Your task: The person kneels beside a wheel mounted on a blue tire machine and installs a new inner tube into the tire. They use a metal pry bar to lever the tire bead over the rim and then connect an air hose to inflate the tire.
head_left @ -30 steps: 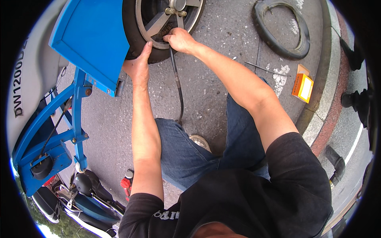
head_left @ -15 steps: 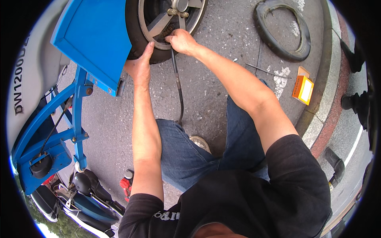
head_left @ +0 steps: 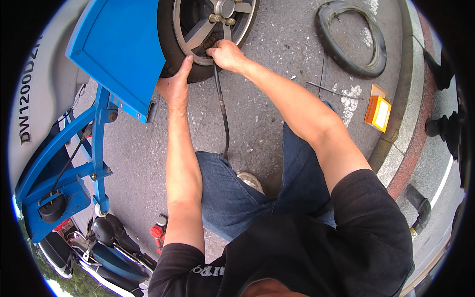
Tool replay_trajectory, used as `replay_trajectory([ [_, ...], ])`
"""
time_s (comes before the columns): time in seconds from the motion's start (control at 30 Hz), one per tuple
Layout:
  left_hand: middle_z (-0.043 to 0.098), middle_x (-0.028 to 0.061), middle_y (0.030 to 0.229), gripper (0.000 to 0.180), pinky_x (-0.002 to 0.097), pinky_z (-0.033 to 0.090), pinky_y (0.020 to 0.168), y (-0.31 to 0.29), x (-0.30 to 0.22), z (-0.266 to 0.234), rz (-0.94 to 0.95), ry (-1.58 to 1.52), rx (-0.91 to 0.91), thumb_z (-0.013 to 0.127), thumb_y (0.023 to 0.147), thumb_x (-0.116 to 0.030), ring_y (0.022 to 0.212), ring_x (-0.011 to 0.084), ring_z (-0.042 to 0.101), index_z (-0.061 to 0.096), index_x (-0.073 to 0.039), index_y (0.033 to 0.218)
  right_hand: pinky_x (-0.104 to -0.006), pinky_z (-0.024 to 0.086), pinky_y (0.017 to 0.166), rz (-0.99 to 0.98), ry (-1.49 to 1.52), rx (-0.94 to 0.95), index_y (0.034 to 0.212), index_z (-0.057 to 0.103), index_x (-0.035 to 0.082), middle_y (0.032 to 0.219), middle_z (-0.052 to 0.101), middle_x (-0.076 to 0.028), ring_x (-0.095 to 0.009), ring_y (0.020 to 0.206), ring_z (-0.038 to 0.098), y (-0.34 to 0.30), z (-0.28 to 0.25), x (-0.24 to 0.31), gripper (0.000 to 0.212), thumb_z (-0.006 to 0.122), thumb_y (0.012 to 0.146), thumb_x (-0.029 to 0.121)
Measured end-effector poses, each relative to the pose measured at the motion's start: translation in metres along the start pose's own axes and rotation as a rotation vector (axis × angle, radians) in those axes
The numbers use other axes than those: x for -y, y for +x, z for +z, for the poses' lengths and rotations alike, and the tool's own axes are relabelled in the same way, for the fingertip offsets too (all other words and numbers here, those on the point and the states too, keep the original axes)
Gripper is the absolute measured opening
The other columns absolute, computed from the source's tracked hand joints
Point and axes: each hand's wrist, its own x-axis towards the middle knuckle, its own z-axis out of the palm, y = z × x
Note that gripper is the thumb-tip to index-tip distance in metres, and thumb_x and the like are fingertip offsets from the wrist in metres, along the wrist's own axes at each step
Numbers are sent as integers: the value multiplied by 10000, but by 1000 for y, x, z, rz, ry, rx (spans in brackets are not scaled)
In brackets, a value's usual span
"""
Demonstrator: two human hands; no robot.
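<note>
A wheel with a black tire [head_left: 169, 42] and a spoked metal rim [head_left: 199, 35] stands upright at the top, beside a blue metal panel [head_left: 118, 49]. My left hand [head_left: 174, 90] grips the tire's lower left side, its thumb up against the rim and its other fingers hidden. At the rim's lower edge my right hand [head_left: 228, 56] is closed in a pinch on the upper end of a black hose [head_left: 221, 101]. The fingers partly cover that end. Downward, the hose runs to beside my knee.
A loose tire [head_left: 324, 34] lies at the upper right, near a thin dark rod [head_left: 334, 91] and an opened orange box [head_left: 378, 113] by the curb [head_left: 403, 111]. Blue frame bars [head_left: 99, 133] stand at left. A red tool-like object [head_left: 158, 231] sits beside my left forearm.
Both hands keep their places on the wheel and hose. The whole view has shifted very slightly; nothing has been let go.
</note>
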Motion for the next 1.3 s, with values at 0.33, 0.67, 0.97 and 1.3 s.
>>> replay_trajectory([
  [0.33,393,190,1544,1068,405,317,1202,1,1,0,30,-10,-2,968,699,-97,1386,279,425,313,70,1526,-476,533,935,31,41,9,991,760,-36,1050,716,-295,-436,1066,685,0,0,-1,398,662,881,334],
  [0.67,418,185,1527,1024,398,342,1186,0,-3,2,29,-38,-20,962,697,-70,1359,270,452,351,75,1506,-470,532,943,22,30,2,1000,758,-38,1057,716,-295,-436,1076,684,-1,0,0,402,663,882,334],
  [0.97,411,188,1532,1032,403,324,1194,-1,-5,3,2,-51,-22,966,695,-89,1371,274,439,349,77,1506,-473,531,945,36,31,2,1004,757,-39,1059,715,-296,-440,1078,683,-1,0,1,405,663,881,336],
  [1.3,388,196,1551,1060,410,307,1207,0,3,1,18,-5,-28,965,700,-94,1396,284,414,322,76,1526,-478,532,941,20,40,-15,989,757,-45,1049,714,-297,-446,1068,683,0,2,-2,408,662,875,335],
])
